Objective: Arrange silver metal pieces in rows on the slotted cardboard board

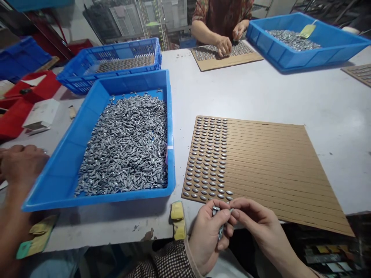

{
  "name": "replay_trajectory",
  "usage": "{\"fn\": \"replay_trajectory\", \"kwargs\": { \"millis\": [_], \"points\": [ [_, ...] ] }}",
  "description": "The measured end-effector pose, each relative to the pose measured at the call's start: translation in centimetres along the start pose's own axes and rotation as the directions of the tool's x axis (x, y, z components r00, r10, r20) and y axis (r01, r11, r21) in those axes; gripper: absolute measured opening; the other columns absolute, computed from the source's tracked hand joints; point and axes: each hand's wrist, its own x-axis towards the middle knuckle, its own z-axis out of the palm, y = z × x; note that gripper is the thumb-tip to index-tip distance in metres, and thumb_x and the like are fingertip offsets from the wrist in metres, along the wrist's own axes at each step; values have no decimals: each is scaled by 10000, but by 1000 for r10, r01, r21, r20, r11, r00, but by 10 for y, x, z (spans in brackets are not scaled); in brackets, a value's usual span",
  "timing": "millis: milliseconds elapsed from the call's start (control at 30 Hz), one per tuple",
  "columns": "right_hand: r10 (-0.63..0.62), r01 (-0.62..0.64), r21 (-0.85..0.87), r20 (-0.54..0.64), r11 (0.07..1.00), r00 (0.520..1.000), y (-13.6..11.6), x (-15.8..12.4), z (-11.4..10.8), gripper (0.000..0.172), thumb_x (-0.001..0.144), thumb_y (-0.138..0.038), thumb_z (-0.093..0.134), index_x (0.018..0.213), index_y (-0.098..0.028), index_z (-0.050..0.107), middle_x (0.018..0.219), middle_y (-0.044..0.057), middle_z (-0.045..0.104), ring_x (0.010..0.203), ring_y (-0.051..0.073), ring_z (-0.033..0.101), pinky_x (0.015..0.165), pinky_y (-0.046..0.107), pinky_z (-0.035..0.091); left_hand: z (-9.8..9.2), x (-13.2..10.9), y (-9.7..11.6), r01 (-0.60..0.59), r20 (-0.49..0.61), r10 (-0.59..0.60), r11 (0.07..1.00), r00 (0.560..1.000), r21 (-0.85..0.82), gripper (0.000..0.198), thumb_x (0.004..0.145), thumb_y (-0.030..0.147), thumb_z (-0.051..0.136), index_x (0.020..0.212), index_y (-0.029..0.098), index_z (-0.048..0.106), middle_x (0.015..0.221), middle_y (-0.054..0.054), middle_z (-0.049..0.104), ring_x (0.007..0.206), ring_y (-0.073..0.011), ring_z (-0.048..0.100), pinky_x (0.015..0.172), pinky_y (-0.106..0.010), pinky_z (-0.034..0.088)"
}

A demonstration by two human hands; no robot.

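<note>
My left hand [208, 235] is cupped low at the table's front edge, holding a small bunch of silver oval metal pieces [216, 222]. My right hand [255, 220] is next to it, its fingertips pinching at that bunch. Both hands are just below the near corner of a slotted cardboard board [275, 170]. Rows of silver pieces [207, 158] stand in its slots on the left side, and its right part shows bare slots. A blue plastic tray [56, 166] heaped with loose silver pieces [124, 146] lies to the left of the board.
Yellow sponge pads [177, 220] lie on the white table near my hands. A co-worker's hand [20, 164] rests at the left edge. Across the table, another person works at a cardboard board [228, 61]. More blue trays [307, 42] and red bins [31, 87] stand beyond.
</note>
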Motion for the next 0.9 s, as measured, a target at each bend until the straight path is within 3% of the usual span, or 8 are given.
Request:
{"fn": "replay_trajectory", "kwargs": {
  "millis": [133,300,500,567,800,900],
  "points": [
    [-66,66,-14,-76,998,995,1,-3,-2,76,852,-287,664,878,-217,677,885,45,686,803,181,665,714,272,577,1,0,-1,-7,-15,8,999,1000,45,215,830,279,625,966,181,490,762,7,580,537,-44,462,343,-148,148],
    [-169,165,-123,-20,979,985,-2,-3,-5,33,880,-238,618,878,-210,635,863,56,642,807,183,637,676,260,567,-1,1,-4,12,-16,-10,996,1000,93,232,814,301,651,928,184,487,624,41,520,476,-40,376,344,-155,133],
    [-361,449,-409,277,795,891,-19,-2,-15,235,907,-91,499,1061,-226,615,930,79,642,851,177,639,700,251,546,-2,3,-2,31,-1,-31,998,1000,63,279,800,353,682,904,183,486,689,35,520,511,-36,397,341,-138,135],
    [-402,508,-485,312,712,861,-21,1,-20,290,896,-67,498,1103,-234,612,958,77,651,867,174,649,712,244,544,0,1,5,42,-11,-41,998,999,50,278,807,365,674,915,177,500,719,26,536,510,-34,409,336,-131,140],
    [-411,440,-610,198,659,890,-4,32,-35,194,917,-155,533,1058,-251,625,928,48,674,847,177,651,703,267,539,0,-13,26,-25,-143,6,991,990,-134,335,912,388,435,1091,137,566,798,-44,606,564,-106,556,321,-162,275],
    [-427,474,-650,245,594,870,5,44,-34,188,931,-161,511,1052,-243,630,896,53,667,810,173,633,676,279,526,-4,-14,19,65,-127,-79,992,989,-108,308,905,357,459,1075,122,565,749,-35,599,521,-91,528,324,-158,254]
  ]
}}
